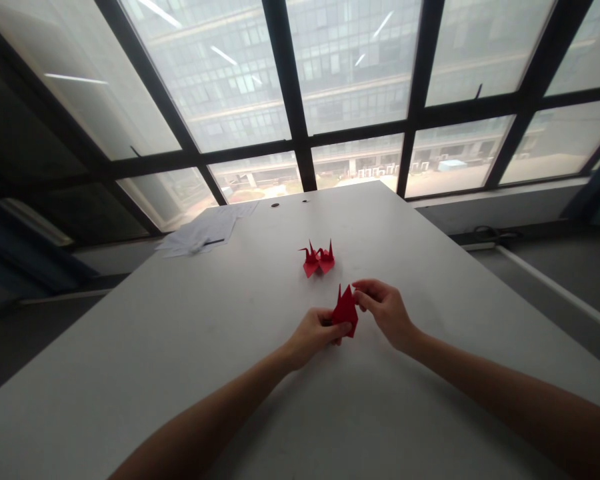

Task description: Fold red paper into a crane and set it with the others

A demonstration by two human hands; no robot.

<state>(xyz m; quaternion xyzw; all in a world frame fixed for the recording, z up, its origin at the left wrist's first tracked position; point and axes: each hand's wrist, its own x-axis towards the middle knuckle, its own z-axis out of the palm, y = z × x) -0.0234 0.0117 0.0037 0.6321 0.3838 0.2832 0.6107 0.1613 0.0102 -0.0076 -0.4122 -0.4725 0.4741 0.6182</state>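
A partly folded piece of red paper (345, 311) with pointed tips is held between both hands just above the white table (180, 347). My left hand (316, 335) pinches its lower left part. My right hand (386, 310) pinches its upper right edge with thumb and fingertips. Farther away on the table sit two finished red paper cranes (318, 259), side by side and touching each other.
A loose stack of white sheets (203, 233) with a dark pen lies at the table's far left corner. Two small dark holes (275, 205) mark the far edge. Large dark-framed windows (300, 133) rise behind the table, with grey floor on both sides.
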